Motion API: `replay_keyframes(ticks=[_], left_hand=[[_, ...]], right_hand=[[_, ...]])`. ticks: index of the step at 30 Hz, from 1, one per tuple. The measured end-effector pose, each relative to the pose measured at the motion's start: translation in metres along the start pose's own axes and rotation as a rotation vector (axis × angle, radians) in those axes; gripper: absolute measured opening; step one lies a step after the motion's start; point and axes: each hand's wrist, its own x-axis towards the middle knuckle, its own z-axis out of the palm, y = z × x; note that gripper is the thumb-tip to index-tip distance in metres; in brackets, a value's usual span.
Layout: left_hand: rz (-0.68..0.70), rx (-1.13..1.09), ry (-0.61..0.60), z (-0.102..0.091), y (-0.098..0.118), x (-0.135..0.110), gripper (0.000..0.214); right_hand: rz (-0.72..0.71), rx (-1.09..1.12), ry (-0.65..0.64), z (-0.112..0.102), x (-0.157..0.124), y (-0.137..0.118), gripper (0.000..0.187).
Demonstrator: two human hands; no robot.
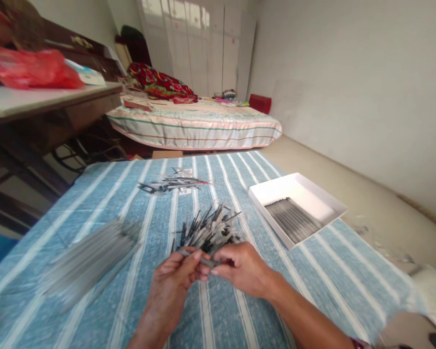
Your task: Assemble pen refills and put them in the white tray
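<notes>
Pinched between the fingers of my left hand is a slim grey stick. The thumb and fingers of my right hand close on its other end. Just beyond both hands lies a loose heap of thin black, grey and clear pieces, partly hidden by the fingers. To the left, a bundle of long grey sticks lies side by side, blurred. On the right stands a white open box with a row of dark grey sticks inside.
A smaller scatter of thin dark pieces lies farther back on the blue striped cloth. Beyond the table is a bed. At left stands a wooden desk with a red plastic bag.
</notes>
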Motion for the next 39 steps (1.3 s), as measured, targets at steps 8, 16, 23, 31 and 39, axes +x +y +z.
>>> replay_keyframes(ticks=[8,16,23,31,39], left_hand=[[0.068,0.335,0.127,0.003,0.018,-0.001,0.033],[0.159,0.449,0.324,-0.029,0.039,0.013,0.015],[0.169,0.460,0.341,-0.039,0.042,0.017,0.015],[0.183,0.418,0.408,-0.055,0.055,0.016,0.013],[0.238,0.572,0.476,-0.102,0.065,0.012,0.016]], right_hand=[[0.161,-0.338,0.123,-0.059,-0.011,0.030,0.016],[0.807,-0.969,0.224,-0.166,-0.031,0.094,0.024],[0.871,-0.973,0.157,-0.174,-0.032,0.112,0.025],[0.865,-0.991,0.152,-0.173,-0.037,0.117,0.036],[0.672,-0.917,0.147,-0.175,-0.056,0.148,0.042]])
